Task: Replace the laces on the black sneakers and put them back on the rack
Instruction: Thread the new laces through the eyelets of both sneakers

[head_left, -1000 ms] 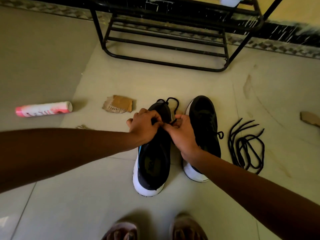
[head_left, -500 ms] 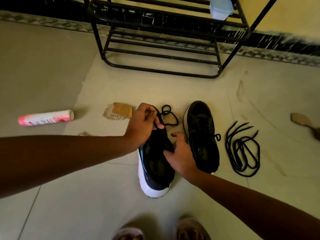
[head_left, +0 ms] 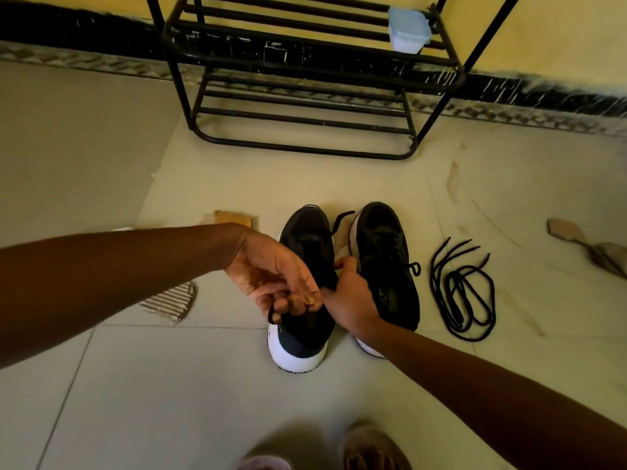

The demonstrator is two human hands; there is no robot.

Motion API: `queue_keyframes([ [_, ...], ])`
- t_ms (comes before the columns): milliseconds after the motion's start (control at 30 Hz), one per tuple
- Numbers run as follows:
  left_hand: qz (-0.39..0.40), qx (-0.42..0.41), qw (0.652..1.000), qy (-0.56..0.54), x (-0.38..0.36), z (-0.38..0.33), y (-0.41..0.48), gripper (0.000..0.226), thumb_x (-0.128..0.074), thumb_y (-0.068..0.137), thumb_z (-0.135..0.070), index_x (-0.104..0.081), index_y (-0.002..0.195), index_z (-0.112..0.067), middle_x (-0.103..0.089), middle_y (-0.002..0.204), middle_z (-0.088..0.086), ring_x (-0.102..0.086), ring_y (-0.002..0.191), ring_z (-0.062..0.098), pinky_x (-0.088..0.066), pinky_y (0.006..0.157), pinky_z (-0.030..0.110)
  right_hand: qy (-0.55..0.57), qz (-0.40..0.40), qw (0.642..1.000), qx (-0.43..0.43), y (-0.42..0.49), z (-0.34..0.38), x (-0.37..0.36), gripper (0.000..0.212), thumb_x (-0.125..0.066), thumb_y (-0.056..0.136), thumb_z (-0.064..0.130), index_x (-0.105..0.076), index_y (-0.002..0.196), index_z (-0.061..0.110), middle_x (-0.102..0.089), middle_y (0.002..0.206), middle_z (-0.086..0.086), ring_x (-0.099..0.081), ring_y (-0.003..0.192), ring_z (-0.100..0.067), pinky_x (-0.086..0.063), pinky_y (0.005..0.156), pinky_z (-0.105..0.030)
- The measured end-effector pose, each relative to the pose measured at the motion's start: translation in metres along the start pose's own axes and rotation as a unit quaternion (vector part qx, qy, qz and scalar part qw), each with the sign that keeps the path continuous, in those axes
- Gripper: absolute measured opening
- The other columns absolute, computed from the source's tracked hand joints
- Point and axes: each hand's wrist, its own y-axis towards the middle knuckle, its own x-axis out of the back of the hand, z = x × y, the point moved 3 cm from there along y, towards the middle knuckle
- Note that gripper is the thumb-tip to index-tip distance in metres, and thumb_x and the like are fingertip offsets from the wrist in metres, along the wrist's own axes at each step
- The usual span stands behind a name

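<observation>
Two black sneakers with white soles stand side by side on the floor, toes toward the rack. My left hand is palm-up over the left sneaker and pinches a black lace whose loop hangs at its near side. My right hand grips the left sneaker's right side near the tongue. A lace end lies between the two toes. The right sneaker is laced and untouched. A loose bundle of black laces lies on the floor right of the shoes. The black metal rack stands behind.
A pale blue tub sits on a rack shelf. Cardboard scraps lie at the left, behind my left wrist and at the far right. My own feet show at the bottom edge. The wall runs behind the rack.
My left hand has turned palm-up and drawn back toward me, pulling the lace along the left sneaker. My right hand stays on the shoe's side. The view has tilted up toward the rack.
</observation>
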Motion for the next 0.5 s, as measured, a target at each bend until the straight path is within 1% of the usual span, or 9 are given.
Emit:
queue_keyframes([
  [67,-0.05,0.008,0.998,0.034,0.007,-0.006,-0.004,0.009,-0.043,0.091,-0.006,-0.052,0.09,-0.008,-0.057,0.061,-0.001,-0.059,0.048,0.006,-0.055,0.053,0.021,-0.01,0.012,1.0,-0.007,0.0,0.002,0.001,0.046,-0.065,0.085,0.025,-0.036,0.12,0.017,-0.057,0.104,-0.003,-0.06,0.096,-0.024,-0.044,0.069,-0.027],
  [133,-0.166,0.008,0.982,0.086,0.019,-0.012,-0.005,0.009,-0.048,0.094,-0.008,-0.055,0.089,-0.009,-0.055,0.061,0.0,-0.052,0.044,0.005,-0.05,0.048,0.019,-0.025,0.03,0.999,-0.011,0.0,0.005,0.003,0.048,-0.065,0.085,0.023,-0.035,0.123,0.015,-0.054,0.099,-0.002,-0.06,0.098,-0.026,-0.043,0.068,-0.028],
  [167,-0.247,0.008,0.96,0.132,0.029,-0.015,-0.006,0.008,-0.049,0.094,-0.01,-0.056,0.09,-0.008,-0.052,0.061,-0.001,-0.045,0.042,0.006,-0.044,0.045,0.018,-0.034,0.038,0.999,-0.011,-0.001,0.006,0.004,0.049,-0.064,0.085,0.021,-0.035,0.124,0.014,-0.054,0.099,-0.002,-0.061,0.097,-0.026,-0.043,0.067,-0.027],
  [233,-0.424,0.007,0.869,0.254,0.049,-0.022,-0.007,0.011,-0.052,0.093,-0.014,-0.059,0.094,-0.006,-0.051,0.065,0.001,-0.037,0.046,0.01,-0.033,0.043,0.02,-0.049,0.046,0.998,-0.012,0.0,0.008,0.006,0.052,-0.065,0.085,0.019,-0.033,0.126,0.014,-0.057,0.104,-0.005,-0.061,0.093,-0.024,-0.044,0.064,-0.025],
  [300,-0.538,-0.002,0.76,0.365,0.063,-0.026,-0.007,0.016,-0.053,0.093,-0.021,-0.063,0.098,-0.009,-0.06,0.082,0.005,-0.047,0.061,0.017,-0.035,0.052,0.023,-0.059,0.05,0.997,-0.008,-0.001,0.01,0.007,0.053,-0.066,0.085,0.019,-0.033,0.126,0.014,-0.059,0.105,-0.006,-0.06,0.087,-0.02,-0.043,0.058,-0.02],
  [333,-0.567,-0.001,0.717,0.406,0.067,-0.027,-0.006,0.017,-0.054,0.092,-0.025,-0.064,0.099,-0.013,-0.062,0.093,0.004,-0.053,0.074,0.018,-0.037,0.061,0.024,-0.063,0.052,0.997,-0.004,0.0,0.01,0.008,0.054,-0.066,0.084,0.02,-0.033,0.126,0.014,-0.058,0.102,-0.004,-0.059,0.083,-0.018,-0.041,0.053,-0.017],
  [367,-0.581,0.0,0.691,0.431,0.069,-0.026,-0.004,0.018,-0.054,0.092,-0.03,-0.065,0.099,-0.018,-0.063,0.102,0.002,-0.055,0.086,0.019,-0.037,0.069,0.025,-0.065,0.056,0.996,-0.002,0.0,0.011,0.009,0.054,-0.066,0.084,0.02,-0.033,0.126,0.014,-0.056,0.098,-0.002,-0.057,0.078,-0.016,-0.039,0.05,-0.016],
  [433,-0.589,0.0,0.668,0.454,0.07,-0.026,0.003,0.019,-0.055,0.09,-0.037,-0.068,0.1,-0.027,-0.065,0.11,-0.004,-0.059,0.099,0.019,-0.042,0.075,0.026,-0.069,0.064,0.996,0.0,0.001,0.012,0.01,0.053,-0.067,0.084,0.021,-0.033,0.125,0.014,-0.051,0.092,0.002,-0.054,0.072,-0.014,-0.037,0.046,-0.015],
  [500,-0.597,0.006,0.651,0.468,0.071,-0.025,0.011,0.022,-0.055,0.089,-0.039,-0.071,0.102,-0.03,-0.067,0.114,-0.004,-0.061,0.102,0.021,-0.046,0.079,0.028,-0.077,0.069,0.995,-0.001,0.002,0.012,0.01,0.054,-0.067,0.083,0.022,-0.033,0.124,0.014,-0.05,0.09,0.003,-0.052,0.071,-0.013,-0.037,0.046,-0.015],
])
